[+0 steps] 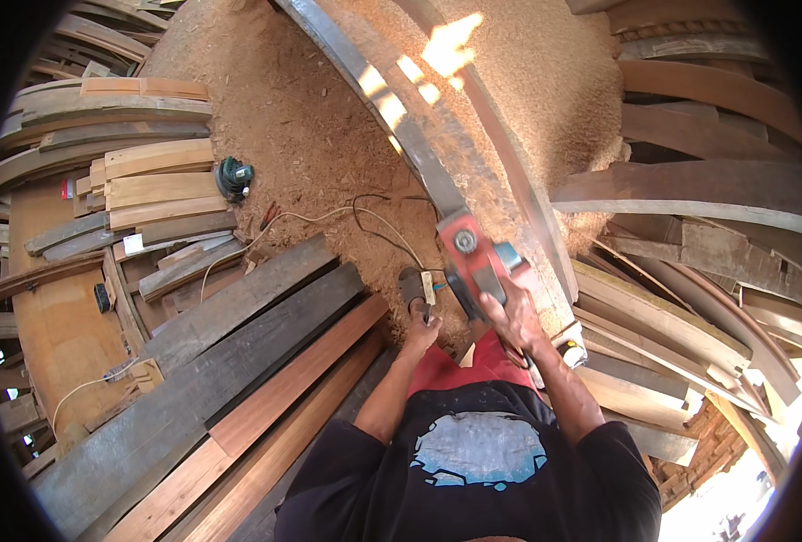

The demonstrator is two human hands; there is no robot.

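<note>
Right hand (pixel 512 323) wrapped round a boxy red power tool (pixel 484 257), fingers closed; the left hand (pixel 422 332) was curled just beside it, pinching something I couldn't make out. That red tool sat at the near end of a long grey timber (pixel 410 135). Farther off, a rounded dark-green power tool (pixel 234 179) rested by stacked pale planks (pixel 161 189).

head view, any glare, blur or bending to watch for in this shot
Head view: sun patches glare on the wooden beam; head view: the red power tool in the right hand looks smeared, probably from motion; head view: boards at the right bow near the dark rim.
</note>
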